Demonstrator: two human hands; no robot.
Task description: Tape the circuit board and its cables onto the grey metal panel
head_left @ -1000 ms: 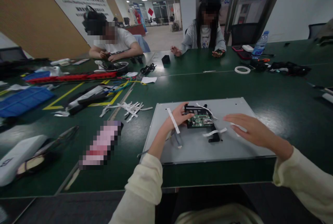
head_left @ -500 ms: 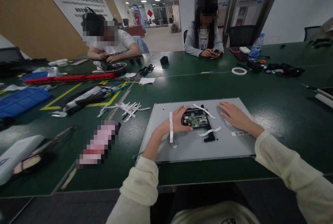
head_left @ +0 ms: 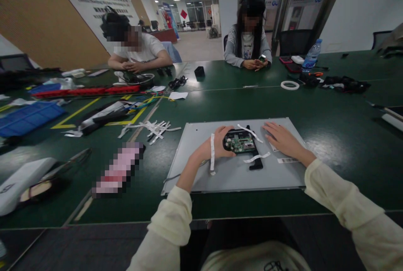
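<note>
A flat grey panel (head_left: 189,181), like the back of a screen, lies on the table in front of me. On it sits a green circuit board (head_left: 241,144) in a black plastic frame (head_left: 256,162). My left hand (head_left: 218,145) grips the frame's left side, thumb near and fingers at the far edge. White tape strips (head_left: 256,157) stick to the frame, and another strip (head_left: 212,153) lies across the back of my left hand. To the right of the board, my right hand (head_left: 280,139) rests flat on the panel, fingers stretched out, partly over a white label (head_left: 287,160).
Left of the panel are a pile of white strips (head_left: 159,131) and a phone with blurred screen (head_left: 121,168). Farther left stands a blue basket (head_left: 30,118). A tape roll (head_left: 289,85) and water bottle (head_left: 311,56) are at the far right. Two people sit across the table.
My left hand and the framed circuit board have shifted slightly right on the panel, with the tape strips. My right hand stays flat on the panel. The person at far left has brought both hands together.
</note>
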